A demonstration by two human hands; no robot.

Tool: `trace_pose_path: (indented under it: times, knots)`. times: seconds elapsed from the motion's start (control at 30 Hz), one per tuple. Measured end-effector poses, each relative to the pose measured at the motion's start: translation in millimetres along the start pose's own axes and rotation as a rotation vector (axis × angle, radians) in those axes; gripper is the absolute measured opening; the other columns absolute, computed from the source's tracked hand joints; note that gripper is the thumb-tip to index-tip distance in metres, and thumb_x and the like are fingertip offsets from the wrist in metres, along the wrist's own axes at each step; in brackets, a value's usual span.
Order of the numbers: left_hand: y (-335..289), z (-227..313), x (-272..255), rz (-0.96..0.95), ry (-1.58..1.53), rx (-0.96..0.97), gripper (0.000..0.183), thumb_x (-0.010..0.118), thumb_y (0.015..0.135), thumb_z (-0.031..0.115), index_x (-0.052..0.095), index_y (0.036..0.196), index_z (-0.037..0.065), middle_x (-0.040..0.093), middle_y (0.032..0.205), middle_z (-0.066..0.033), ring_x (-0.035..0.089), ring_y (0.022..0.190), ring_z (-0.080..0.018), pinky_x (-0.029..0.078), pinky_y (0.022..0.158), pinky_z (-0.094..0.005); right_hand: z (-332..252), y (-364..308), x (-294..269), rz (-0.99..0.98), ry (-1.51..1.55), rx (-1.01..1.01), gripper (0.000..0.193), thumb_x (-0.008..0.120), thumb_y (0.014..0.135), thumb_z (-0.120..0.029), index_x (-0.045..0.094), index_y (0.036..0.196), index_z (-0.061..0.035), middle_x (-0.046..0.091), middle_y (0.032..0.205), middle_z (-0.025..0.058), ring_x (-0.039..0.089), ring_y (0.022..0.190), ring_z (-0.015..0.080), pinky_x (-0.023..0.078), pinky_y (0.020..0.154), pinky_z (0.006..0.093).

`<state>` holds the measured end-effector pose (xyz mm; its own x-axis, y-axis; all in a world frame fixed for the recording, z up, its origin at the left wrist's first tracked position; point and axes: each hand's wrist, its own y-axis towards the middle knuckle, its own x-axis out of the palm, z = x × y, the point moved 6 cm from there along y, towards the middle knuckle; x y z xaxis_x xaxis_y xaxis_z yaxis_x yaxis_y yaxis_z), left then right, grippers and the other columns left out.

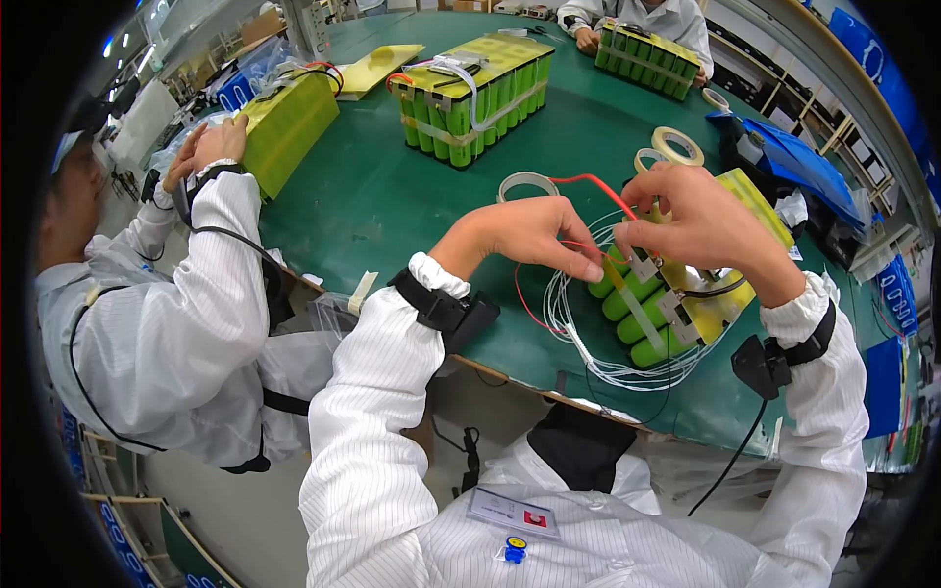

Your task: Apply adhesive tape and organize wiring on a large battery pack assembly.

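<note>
A battery pack of green cylindrical cells (637, 312), with metal tabs and a yellow board on top, lies tilted in front of me. My left hand (534, 235) is at its left side, thumb and fingers pinched together on a thin red wire (522, 294). Above the pack's upper end, my right hand (701, 220) has its fingers curled in, their tips beside a thick red cable (593, 179); what they grip is hidden. Thin white wires (559, 318) loop loosely round the pack. A short black cable (714, 291) lies across its board.
Masking tape rolls (678, 146) lie beyond my right hand, another tape roll (526, 182) beyond my left. A second battery pack (475, 98) stands farther back. A co-worker (186, 304) at left handles a yellow-covered pack (289, 132); another person (652, 20) sits across the green table (372, 211).
</note>
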<state>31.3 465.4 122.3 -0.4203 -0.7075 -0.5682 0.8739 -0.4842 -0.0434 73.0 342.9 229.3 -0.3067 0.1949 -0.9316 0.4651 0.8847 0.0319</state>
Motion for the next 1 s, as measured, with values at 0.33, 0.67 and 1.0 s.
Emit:
trace_pose_path:
  times: [0.33,0.67,1.0]
  knots:
    - [1.7,-9.7,0.6,0.135,-0.379,0.087,0.019,0.073,0.086,0.017,0.071,0.095,0.0,0.07,0.082,-0.0027,0.063,0.074,-0.008,0.049,0.068,-0.022,19.8,1.9,4.8,0.069,0.18,0.207,0.028,0.071,0.069,-0.02,0.066,0.081,0.0047,0.064,0.071,0.0132,0.062,0.063,0.0209,0.049,0.058,0.0329]
    - [3.4,-28.1,-4.3,0.217,-0.486,-0.038,0.021,0.074,0.081,0.005,0.058,0.093,0.0,0.063,0.073,-0.001,0.059,0.067,-0.0069,0.048,0.063,-0.0215,-51.3,-83.2,11.4,0.158,0.17,-0.164,0.025,0.067,0.079,-0.01,0.06,0.101,0.0,0.062,0.092,0.0179,0.06,0.088,0.0347,0.048,0.075,0.0407]
    - [2.9,-43.2,0.5,0.239,-0.409,-0.013,0.017,0.068,0.08,0.004,0.061,0.095,-0.001,0.062,0.079,-0.0019,0.059,0.067,-0.008,0.048,0.058,-0.0222,-50.2,-88.2,127.5,0.122,-0.166,0.043,0.064,0.063,0.071,-0.005,0.041,0.127,0.0156,0.06,0.083,0.0162,0.063,0.071,0.0328,0.049,0.07,0.0427]
